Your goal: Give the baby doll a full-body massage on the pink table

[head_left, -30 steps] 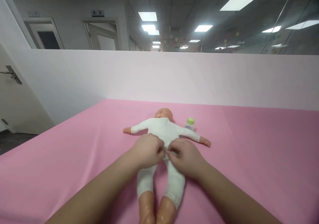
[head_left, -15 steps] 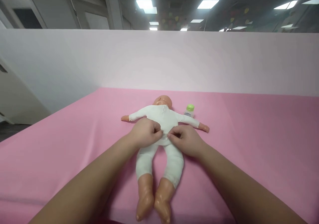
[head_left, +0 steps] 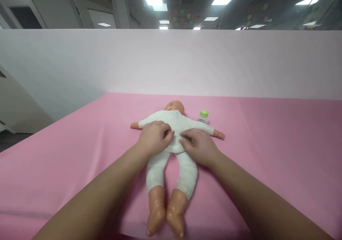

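A baby doll (head_left: 175,120) in a white long-sleeved top and white leggings lies on its back, with its arms stretched out and its feet toward me. My left hand (head_left: 155,136) rests on the left side of the doll's belly, its fingers loosely bent and the thumb a little apart from them. On the other side, my right hand (head_left: 200,145) lies over the lower edge of the top (head_left: 175,145), thumb and fingers separated. I see nothing held in either hand. The top's lower front lies fairly flat between them.
A small clear bottle with a green cap (head_left: 203,116) stands behind the doll's arm on the right. Pink cloth (head_left: 267,144) covers the table. A white partition (head_left: 213,62) rises at the back; a door (head_left: 18,101) is at far left.
Both hands had fingertips pinched together at the lower front of the doll's top. Now their fingers have parted, and the hands have shifted slightly up.
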`<act>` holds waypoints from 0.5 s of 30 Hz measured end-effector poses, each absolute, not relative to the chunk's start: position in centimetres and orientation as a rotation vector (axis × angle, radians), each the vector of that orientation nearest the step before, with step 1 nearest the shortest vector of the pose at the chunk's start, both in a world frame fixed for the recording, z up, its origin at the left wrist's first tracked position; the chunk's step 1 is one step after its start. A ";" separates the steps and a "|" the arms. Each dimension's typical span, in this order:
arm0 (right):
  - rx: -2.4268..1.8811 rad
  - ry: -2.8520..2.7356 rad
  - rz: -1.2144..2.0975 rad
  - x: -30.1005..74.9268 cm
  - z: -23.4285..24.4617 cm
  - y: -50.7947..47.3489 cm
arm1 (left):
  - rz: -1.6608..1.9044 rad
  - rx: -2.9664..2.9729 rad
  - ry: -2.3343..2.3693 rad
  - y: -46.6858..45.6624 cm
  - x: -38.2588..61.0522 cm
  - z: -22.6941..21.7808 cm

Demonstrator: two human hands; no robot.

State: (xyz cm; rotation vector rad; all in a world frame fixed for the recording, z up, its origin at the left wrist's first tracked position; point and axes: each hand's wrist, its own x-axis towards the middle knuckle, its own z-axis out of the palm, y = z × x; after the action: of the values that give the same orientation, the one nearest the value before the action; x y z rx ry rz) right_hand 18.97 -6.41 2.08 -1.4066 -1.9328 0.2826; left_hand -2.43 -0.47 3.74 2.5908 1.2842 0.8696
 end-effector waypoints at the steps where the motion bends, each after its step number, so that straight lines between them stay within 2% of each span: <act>1: -1.424 -1.976 0.317 18.9 2.1 -6.3 | 0.803 2.594 1.300 -0.3 -2.4 3.6; 10: -1.496 -1.990 0.464 18.8 2.0 -6.1 | 0.500 2.614 1.250 -0.6 -2.4 3.5; 15: -1.428 -1.944 0.448 19.2 1.9 -6.2 | 0.657 2.583 1.245 -0.7 -2.6 3.9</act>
State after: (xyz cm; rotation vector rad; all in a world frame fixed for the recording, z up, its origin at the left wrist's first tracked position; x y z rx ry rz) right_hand 19.17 -6.17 1.91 -1.4283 -1.9440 0.4482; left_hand -2.55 -0.68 3.92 2.5832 1.2447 0.6566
